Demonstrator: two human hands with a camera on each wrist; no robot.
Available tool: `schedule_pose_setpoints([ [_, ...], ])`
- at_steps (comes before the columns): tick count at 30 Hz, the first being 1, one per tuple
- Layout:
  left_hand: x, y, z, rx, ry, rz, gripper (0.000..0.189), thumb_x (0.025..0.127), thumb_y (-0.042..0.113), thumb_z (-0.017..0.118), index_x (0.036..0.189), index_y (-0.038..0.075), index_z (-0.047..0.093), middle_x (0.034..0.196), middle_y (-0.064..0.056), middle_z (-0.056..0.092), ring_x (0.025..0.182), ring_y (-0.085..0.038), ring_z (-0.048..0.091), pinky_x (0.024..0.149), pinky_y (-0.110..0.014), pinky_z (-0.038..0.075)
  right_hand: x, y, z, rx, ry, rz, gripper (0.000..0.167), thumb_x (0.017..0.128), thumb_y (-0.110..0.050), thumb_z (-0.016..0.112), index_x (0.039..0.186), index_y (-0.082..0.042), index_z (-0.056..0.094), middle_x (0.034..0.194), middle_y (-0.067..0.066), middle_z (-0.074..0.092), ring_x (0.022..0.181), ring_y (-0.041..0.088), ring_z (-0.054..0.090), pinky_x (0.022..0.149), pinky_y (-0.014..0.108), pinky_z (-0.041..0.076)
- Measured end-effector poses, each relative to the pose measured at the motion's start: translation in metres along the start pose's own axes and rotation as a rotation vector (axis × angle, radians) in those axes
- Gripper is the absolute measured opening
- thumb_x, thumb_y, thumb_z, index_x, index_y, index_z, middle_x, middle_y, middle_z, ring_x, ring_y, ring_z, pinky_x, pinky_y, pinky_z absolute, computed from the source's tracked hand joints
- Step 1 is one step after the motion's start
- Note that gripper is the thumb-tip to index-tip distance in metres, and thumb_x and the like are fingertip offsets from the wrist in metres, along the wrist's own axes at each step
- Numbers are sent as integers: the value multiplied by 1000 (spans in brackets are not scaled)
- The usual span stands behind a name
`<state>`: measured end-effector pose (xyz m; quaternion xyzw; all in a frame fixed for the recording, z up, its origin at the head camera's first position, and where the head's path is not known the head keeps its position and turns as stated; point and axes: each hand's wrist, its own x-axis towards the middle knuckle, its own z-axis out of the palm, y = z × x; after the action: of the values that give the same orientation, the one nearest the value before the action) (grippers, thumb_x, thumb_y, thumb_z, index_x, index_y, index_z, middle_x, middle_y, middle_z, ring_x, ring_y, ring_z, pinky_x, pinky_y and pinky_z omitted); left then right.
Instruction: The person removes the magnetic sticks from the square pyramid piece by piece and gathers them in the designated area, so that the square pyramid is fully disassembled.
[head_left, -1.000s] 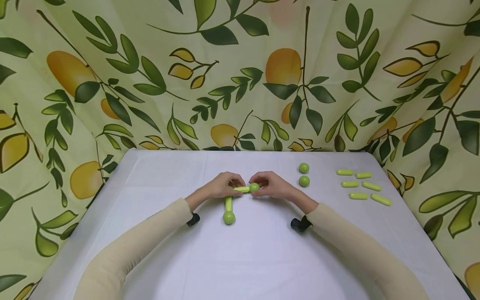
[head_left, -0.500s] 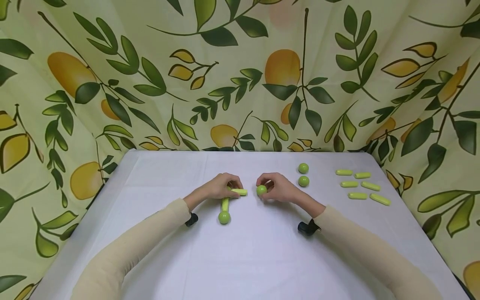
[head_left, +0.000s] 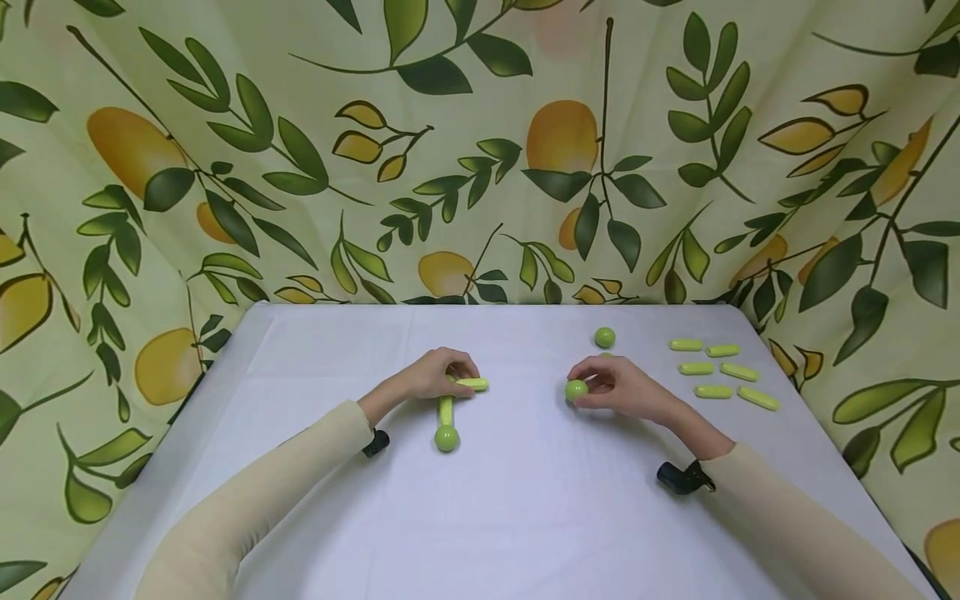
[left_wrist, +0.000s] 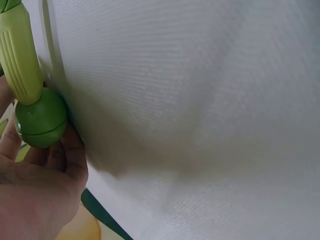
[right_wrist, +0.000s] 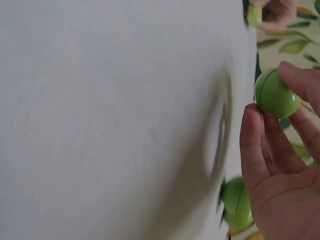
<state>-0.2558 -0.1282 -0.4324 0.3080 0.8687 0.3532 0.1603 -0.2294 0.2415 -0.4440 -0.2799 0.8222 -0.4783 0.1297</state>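
Note:
My left hand [head_left: 441, 375] grips a joined ball-and-rod toy piece at its corner. One light-green rod [head_left: 474, 384] sticks out to the right between the fingertips. Another rod [head_left: 446, 410] runs toward me and ends in a green ball [head_left: 446, 438]. In the left wrist view, a seamed green corner ball [left_wrist: 42, 117] sits against the fingers, with a ribbed rod [left_wrist: 21, 55] fixed in it. Over to the right, my right hand [head_left: 626, 387] pinches a loose green ball [head_left: 576, 391] between thumb and fingers; the right wrist view shows this ball [right_wrist: 276, 95] raised above the cloth.
A green ball [head_left: 604, 337] lies toward the back right. Another ball [right_wrist: 236, 202] rests on the cloth, mostly hidden behind my right hand in the head view. Several light-green rods [head_left: 712, 392] lie at the far right of the white table [head_left: 510, 517]. A leaf-and-fruit-patterned curtain [head_left: 480, 183] hangs behind.
The right hand has pulled its ball away from the end of the short rod and carried it right. The left hand stays nearly in place with the joined piece.

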Motion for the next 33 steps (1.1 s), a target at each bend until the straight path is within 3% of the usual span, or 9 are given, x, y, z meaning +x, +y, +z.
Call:
schedule_pose_setpoints([
  [3,-1,-2,-1,-5,-5,-6,18,89,7,81,105,4,72,96,3,69,91,-13,61,87,-30,50,-14,5,-16,40,41,2,38,86,-5,82,120,2,68,118,13,67,103,25,66,84,29,55],
  [7,-2,-1,-2,-8,-14,-2,19,89,6,79,107,4,72,99,2,70,94,-13,62,89,-30,50,-31,11,-43,49,154,26,39,87,-1,80,123,4,65,122,18,64,106,24,66,86,26,54],
  [14,-5,-2,-3,-17,-16,-10,18,91,3,77,108,4,72,100,1,68,93,-15,60,88,-30,49,-38,23,-74,-85,325,96,37,91,-9,78,125,1,66,125,19,64,107,13,64,85,18,50],
  [21,-6,-1,-3,-12,-14,-8,17,91,3,76,107,4,72,100,0,69,93,-15,61,88,-31,50,-25,33,-78,-108,323,147,40,93,-10,77,128,4,63,129,23,62,117,39,60,87,16,49],
  [26,-5,-2,-2,-7,-6,-7,17,91,2,76,107,3,72,100,0,69,93,-15,61,88,-31,50,-13,36,-77,-146,311,221,39,93,-8,76,128,4,63,130,23,60,118,42,59,88,27,52],
  [33,-7,-3,-4,-6,-6,-5,16,91,2,76,107,3,72,100,-1,68,93,-15,60,87,-30,49,-5,41,-75,-150,307,225,36,92,-2,75,124,8,62,127,27,60,116,45,60,90,35,53],
])
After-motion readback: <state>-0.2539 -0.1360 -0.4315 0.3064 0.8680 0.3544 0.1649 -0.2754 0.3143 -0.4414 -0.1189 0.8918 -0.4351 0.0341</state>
